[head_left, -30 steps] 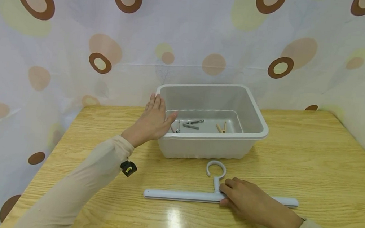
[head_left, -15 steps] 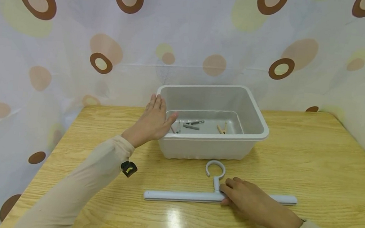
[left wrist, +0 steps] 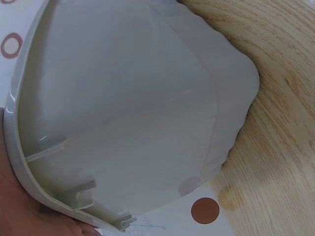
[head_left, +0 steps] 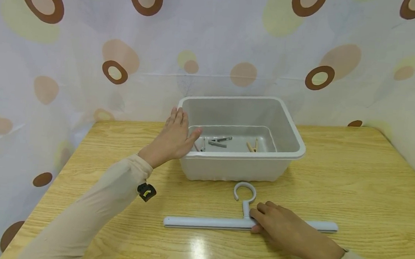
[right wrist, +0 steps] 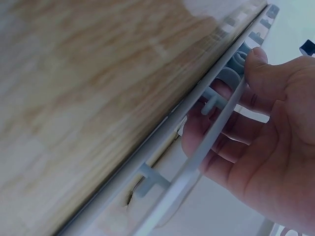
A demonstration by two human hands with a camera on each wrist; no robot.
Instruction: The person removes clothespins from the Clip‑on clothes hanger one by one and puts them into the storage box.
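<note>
A pale grey trouser-type hanger point(head_left: 206, 223) with an open ring hook point(head_left: 245, 191) lies across the table. My right hand point(head_left: 287, 229) grips its bar beside the hook's stem; in the right wrist view the thumb and fingers of the right hand point(right wrist: 275, 132) go round the ribbed, hollow underside of the hanger point(right wrist: 172, 194). Behind it stands a grey plastic tub point(head_left: 233, 169). With fingers stretched out, my left hand point(head_left: 171, 136) rests on the tub's left rim. The left wrist view shows the tub's outer wall point(left wrist: 123, 98) and part of that hand point(left wrist: 29, 216).
On the tub's floor lie a grey clothespin point(head_left: 218, 144), a tan clothespin point(head_left: 252, 145) and another small item point(head_left: 199, 147) partly hidden by the left hand. A patterned curtain point(head_left: 215, 39) hangs behind the wooden table point(head_left: 355, 179).
The hanger's right end tips very slightly towards the table's front and left compared with a second ago. Both hands keep their places.
</note>
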